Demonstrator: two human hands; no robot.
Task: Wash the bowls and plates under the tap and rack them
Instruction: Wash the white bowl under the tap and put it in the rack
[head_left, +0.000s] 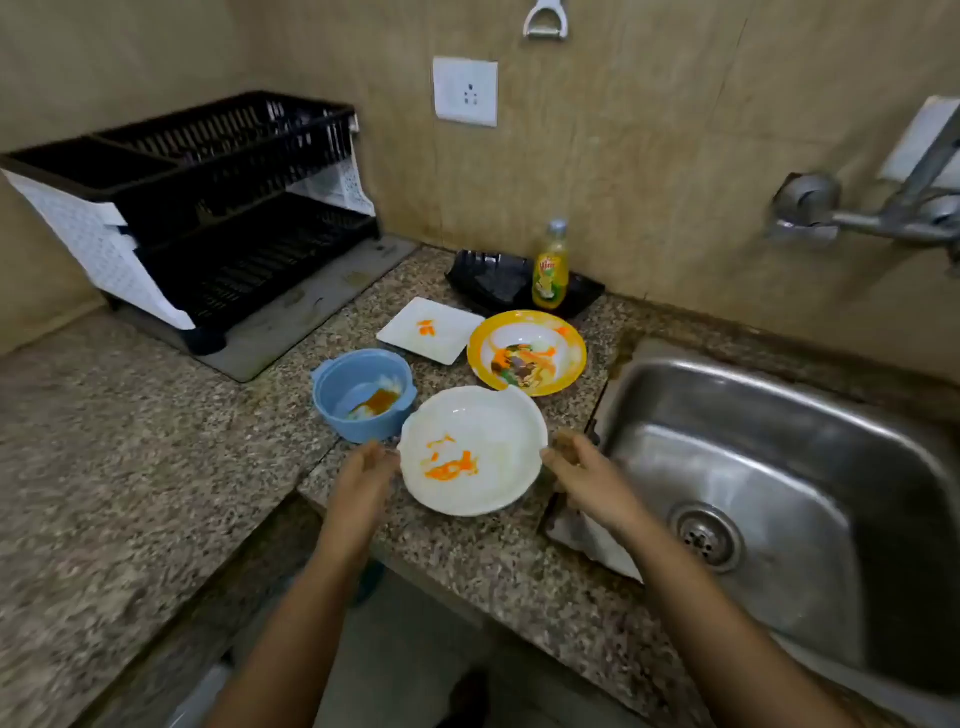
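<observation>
A white round bowl (498, 441) smeared with orange sauce sits on the granite counter (156, 457) near its front edge. My left hand (363, 478) is at its left rim and my right hand (576, 467) at its right rim, fingers apart, both blurred; contact is unclear. Behind it stand a blue bowl (337, 384) with brown residue, a yellow-rimmed plate (571, 358) with food scraps, and a white square plate (447, 332) with an orange smear. The steel sink (779, 467) lies to the right, the tap (883, 218) on the wall above it. A black two-tier dish rack (208, 208) stands at the back left.
A yellow dish-soap bottle (550, 270) stands on a black tray (488, 280) against the wall behind the plates. A grey drip mat (311, 312) lies under the rack. A wall socket (465, 93) is above the counter.
</observation>
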